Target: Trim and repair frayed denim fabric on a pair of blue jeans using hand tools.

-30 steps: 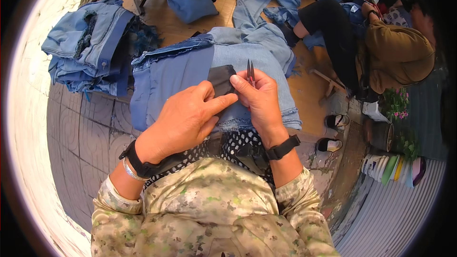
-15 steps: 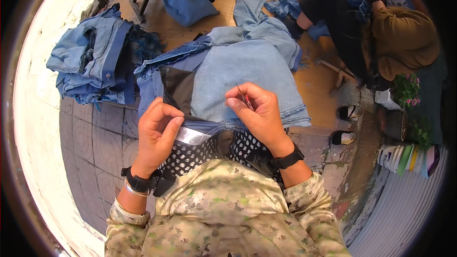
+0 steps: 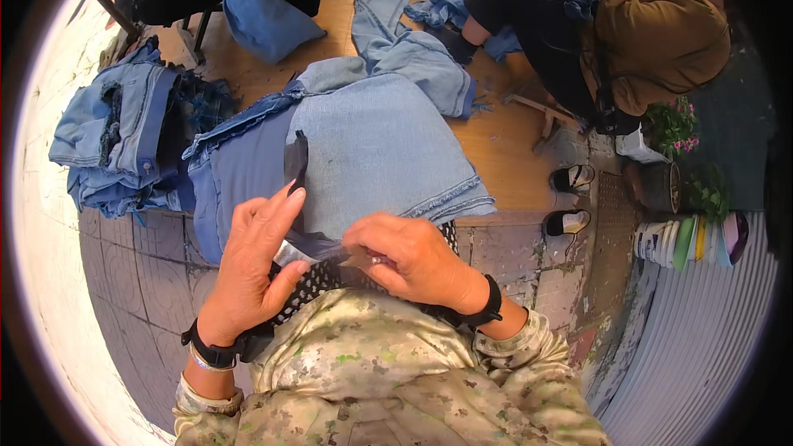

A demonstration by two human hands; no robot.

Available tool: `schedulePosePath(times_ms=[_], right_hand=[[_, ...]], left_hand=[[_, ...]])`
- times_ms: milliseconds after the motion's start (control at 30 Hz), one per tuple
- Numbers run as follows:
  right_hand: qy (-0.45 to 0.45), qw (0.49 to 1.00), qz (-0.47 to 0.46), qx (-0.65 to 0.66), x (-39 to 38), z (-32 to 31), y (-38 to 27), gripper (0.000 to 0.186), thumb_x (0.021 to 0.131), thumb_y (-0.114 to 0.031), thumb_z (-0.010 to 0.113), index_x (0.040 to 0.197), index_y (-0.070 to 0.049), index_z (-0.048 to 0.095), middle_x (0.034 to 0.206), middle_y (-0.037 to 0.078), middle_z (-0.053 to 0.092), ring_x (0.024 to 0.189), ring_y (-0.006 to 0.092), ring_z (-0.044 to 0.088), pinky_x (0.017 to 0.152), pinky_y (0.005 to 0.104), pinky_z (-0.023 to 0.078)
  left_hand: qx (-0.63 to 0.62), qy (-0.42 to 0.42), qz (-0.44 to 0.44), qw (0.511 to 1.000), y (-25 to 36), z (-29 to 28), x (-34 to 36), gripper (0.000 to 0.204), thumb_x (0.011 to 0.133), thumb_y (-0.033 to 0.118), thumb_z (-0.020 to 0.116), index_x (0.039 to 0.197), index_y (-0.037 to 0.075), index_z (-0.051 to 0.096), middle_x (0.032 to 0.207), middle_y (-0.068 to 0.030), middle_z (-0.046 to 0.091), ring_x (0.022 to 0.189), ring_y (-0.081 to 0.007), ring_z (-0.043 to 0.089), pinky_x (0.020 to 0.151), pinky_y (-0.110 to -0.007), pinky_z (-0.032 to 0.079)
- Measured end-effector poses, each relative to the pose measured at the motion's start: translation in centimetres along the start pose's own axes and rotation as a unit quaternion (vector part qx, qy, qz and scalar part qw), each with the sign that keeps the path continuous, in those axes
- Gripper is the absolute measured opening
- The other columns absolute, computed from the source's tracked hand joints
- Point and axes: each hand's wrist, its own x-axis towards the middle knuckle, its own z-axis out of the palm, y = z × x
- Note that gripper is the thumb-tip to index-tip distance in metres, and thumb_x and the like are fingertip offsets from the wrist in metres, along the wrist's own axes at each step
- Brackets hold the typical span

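A light blue denim garment lies spread over my lap and the bench edge, with a smooth blue inner side at its left. A dark strip of cloth lies along it and runs down between my hands. My left hand is open, fingers straight and thumb apart, beside a shiny white label. My right hand is closed by the garment's near edge, at the dark cloth. A small pointed metal tool, perhaps thread snips, shows partly in its curled fingers; the rest is hidden.
A folded denim stack sits at the left. More denim lies across the wooden platform. A seated person works on denim at the far right. Sandals, potted flowers and stacked plastic containers stand at the right.
My right hand has come down and left to the garment's near edge. My left fingers have straightened from a pinch. The dark cloth has folded narrower, and the view has shifted.
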Motion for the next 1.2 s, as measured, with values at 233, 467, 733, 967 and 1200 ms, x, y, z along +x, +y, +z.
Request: schedulePosePath(times_ms=[233, 467, 733, 967, 1200], right_hand=[[0.139, 0.986, 0.083, -0.050, -3.4, -5.1, 0.3, 0.036, 0.069, 0.007, 0.062, 0.104, -0.003, 0.064, 0.100, 0.009, 0.063, 0.065, 0.0157, 0.059, 0.060, 0.0262, 0.049], [0.157, 0.963, 0.137, -0.169, -4.7, -5.8, 3.4, 0.042, 0.069, 0.006, 0.058, 0.109, -0.005, 0.061, 0.108, 0.009, 0.059, 0.069, 0.0200, 0.059, 0.063, 0.0298, 0.048], [0.137, 0.958, 0.150, -0.202, -6.4, -6.3, 2.4, 0.023, 0.063, 0.003, 0.058, 0.086, -0.001, 0.062, 0.072, 0.011, 0.054, 0.059, 0.0241, 0.054, 0.056, 0.0315, 0.044], [-0.001, 0.955, 0.264, -0.133, -14.0, -4.6, 0.5, 0.019, 0.061, 0.001, 0.060, 0.080, -0.001, 0.065, 0.064, 0.008, 0.052, 0.052, 0.0157, 0.048, 0.050, 0.0271, 0.038], [0.065, 0.946, 0.294, -0.121, -13.2, -6.0, -0.4, 0.023, 0.070, 0.004, 0.057, 0.089, 0.001, 0.068, 0.068, 0.004, 0.059, 0.055, 0.0060, 0.041, 0.050, 0.0220, 0.034]], left_hand=[[0.100, 0.063, 0.006, 0.993, -0.1, 0.7, -1.7, 0.093, 0.070, 0.017, 0.076, 0.146, -0.002, 0.025, 0.146, -0.0217, 0.034, 0.133, -0.0367, 0.034, 0.108, -0.043, 0.028], [0.201, 0.108, -0.021, 0.973, -1.0, 1.1, -2.2, 0.071, 0.056, -0.008, 0.062, 0.126, 0.005, 0.057, 0.114, -0.0185, 0.050, 0.101, -0.0352, 0.052, 0.087, -0.041, 0.043], [0.160, -0.020, 0.046, 0.986, 1.1, -0.4, -3.9, 0.053, 0.065, 0.001, 0.063, 0.118, 0.004, 0.059, 0.076, -0.0103, 0.048, 0.068, -0.0290, 0.051, 0.057, -0.039, 0.043], [0.023, -0.178, 0.008, 0.984, 2.2, 0.8, -9.0, 0.047, 0.073, 0.022, 0.069, 0.115, 0.003, 0.062, 0.073, -0.0100, 0.053, 0.068, -0.0291, 0.058, 0.057, -0.038, 0.045], [-0.078, -0.157, -0.046, 0.983, 2.6, -1.9, -8.4, 0.045, 0.079, 0.034, 0.071, 0.111, 0.003, 0.063, 0.077, -0.0130, 0.059, 0.073, -0.0320, 0.060, 0.061, -0.039, 0.047]])
